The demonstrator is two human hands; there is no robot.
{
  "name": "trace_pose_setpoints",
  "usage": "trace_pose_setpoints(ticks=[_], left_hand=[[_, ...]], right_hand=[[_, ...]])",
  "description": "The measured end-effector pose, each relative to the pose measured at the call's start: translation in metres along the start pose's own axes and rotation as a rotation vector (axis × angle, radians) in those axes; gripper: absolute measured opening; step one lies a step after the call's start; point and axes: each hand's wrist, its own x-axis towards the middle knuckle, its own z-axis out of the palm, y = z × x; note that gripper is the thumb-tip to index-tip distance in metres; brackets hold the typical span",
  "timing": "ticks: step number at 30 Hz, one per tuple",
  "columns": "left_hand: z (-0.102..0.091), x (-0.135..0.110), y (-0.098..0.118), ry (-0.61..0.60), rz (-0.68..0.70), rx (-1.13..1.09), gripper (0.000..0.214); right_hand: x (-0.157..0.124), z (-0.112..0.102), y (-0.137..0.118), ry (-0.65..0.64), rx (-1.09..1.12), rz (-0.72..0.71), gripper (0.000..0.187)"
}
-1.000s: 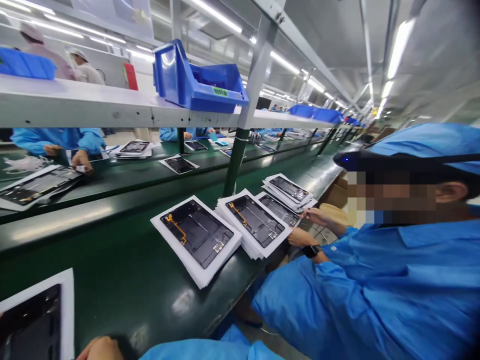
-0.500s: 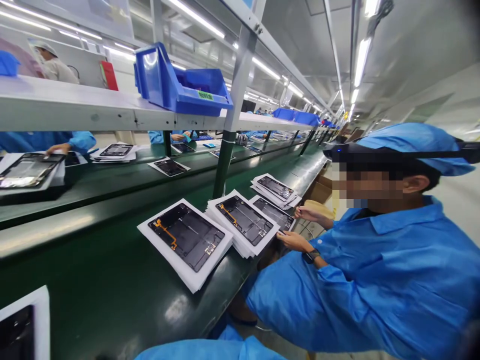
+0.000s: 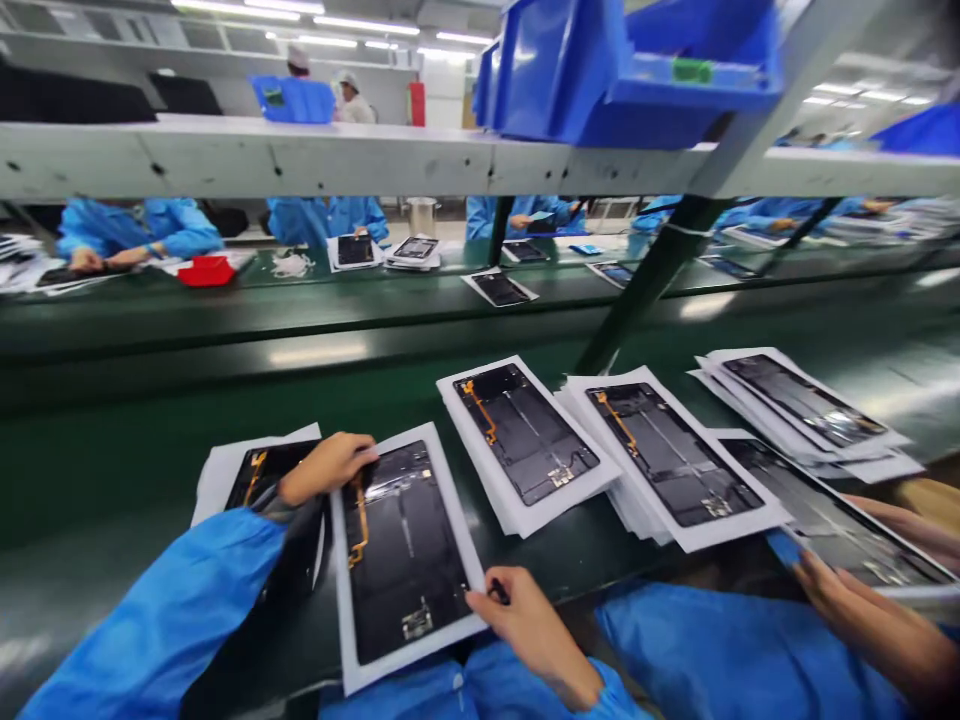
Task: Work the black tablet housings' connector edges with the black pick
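A black tablet back panel, its orange flex cable running down one side, lies on a white foam sheet on the green workbench, directly before the person. The left hand curls its fingers over the panel's upper edge. The right hand pinches a small black object just beside the panel's lower edge.

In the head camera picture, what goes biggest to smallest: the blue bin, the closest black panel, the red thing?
Largest to smallest: the blue bin, the closest black panel, the red thing. The bin and panel both sit near the camera, so their order is unsure.
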Motion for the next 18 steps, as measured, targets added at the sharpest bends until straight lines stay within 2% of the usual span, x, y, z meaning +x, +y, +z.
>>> trace_pose_setpoints(ticks=[2, 5, 7, 11, 18], left_hand=[[0.025, 0.017, 0.013, -0.025, 0.025, -0.014, 0.03], [0.044, 0.029, 0.025, -0.014, 0.042, -0.012, 0.016], [0.047, 0.028, 0.024, 0.015, 0.038, 0.001, 0.014], [0.047, 0.019, 0.018, 0.026, 0.005, 0.018, 0.024], [0.05, 0.011, 0.011, 0.008, -0.049, -0.011, 0.016]], right_hand=[[-0.007, -0.015, 0.019, -0.063, -0.013, 0.006, 0.042], [-0.012, -0.025, 0.041, -0.065, -0.059, 0.009, 0.042], [-0.013, -0.026, 0.051, -0.046, -0.101, 0.015, 0.04], [-0.015, -0.028, 0.061, -0.063, -0.163, 0.025, 0.037], [-0.015, -0.044, 0.069, -0.103, -0.218, 0.037, 0.038]])
